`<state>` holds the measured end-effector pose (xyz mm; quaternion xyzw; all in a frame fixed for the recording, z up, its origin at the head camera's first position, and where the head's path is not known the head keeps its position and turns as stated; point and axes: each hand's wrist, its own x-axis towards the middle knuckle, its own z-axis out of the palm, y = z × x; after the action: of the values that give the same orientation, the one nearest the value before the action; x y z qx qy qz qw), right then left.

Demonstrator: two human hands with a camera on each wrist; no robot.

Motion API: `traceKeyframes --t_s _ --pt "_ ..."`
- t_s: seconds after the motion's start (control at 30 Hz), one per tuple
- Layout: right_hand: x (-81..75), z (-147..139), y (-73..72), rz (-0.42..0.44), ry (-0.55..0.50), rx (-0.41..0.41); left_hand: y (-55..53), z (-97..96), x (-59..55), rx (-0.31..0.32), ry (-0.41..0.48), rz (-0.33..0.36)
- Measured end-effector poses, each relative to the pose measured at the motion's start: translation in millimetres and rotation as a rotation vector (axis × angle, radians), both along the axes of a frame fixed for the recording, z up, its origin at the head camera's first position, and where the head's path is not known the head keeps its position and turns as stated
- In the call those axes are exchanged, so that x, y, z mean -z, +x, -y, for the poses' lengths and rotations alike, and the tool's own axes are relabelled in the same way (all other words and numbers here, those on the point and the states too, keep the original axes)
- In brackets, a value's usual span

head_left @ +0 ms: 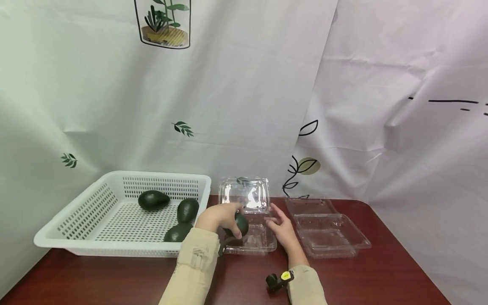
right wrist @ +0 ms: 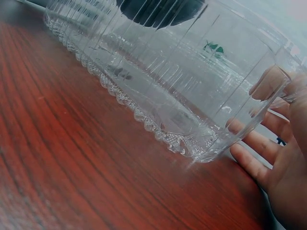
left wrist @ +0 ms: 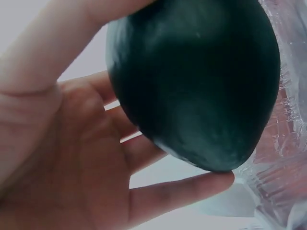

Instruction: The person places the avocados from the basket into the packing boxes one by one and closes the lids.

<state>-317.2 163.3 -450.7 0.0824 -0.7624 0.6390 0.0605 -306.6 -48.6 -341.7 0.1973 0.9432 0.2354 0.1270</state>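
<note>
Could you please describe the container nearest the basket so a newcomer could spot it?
On the table, find the white basket at left. Just right of it sits a clear container with its lid up; unlike the other container, farther right, it has the left hand holding an avocado at its opening.

The counter (head_left: 244,275) looks like smooth wood grain with a dull sheen, the ridged boxes (head_left: 329,246) clear, glossy plastic, the perforated basket (head_left: 126,245) satin plastic, the avocados (head_left: 153,200) smooth and softly shiny, and the far backdrop (head_left: 244,84) creased, mostly matt cloth.
</note>
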Motion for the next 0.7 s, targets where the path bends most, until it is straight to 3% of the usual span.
traceKeyframes --t_s 0.2,0.4,0.7 --pt "-3.2 0.1 1.6 -0.006 -0.011 -0.005 -0.6 -1.3 1.9 0.04 -0.047 0.009" --pt "3.2 -1.2 -1.0 0.004 0.008 0.001 -3.3 -2.7 6.5 0.103 -0.091 0.027" --pt "4.0 -1.0 -4.0 0.008 0.006 0.013 -1.7 -6.1 8.3 0.078 -0.169 0.011"
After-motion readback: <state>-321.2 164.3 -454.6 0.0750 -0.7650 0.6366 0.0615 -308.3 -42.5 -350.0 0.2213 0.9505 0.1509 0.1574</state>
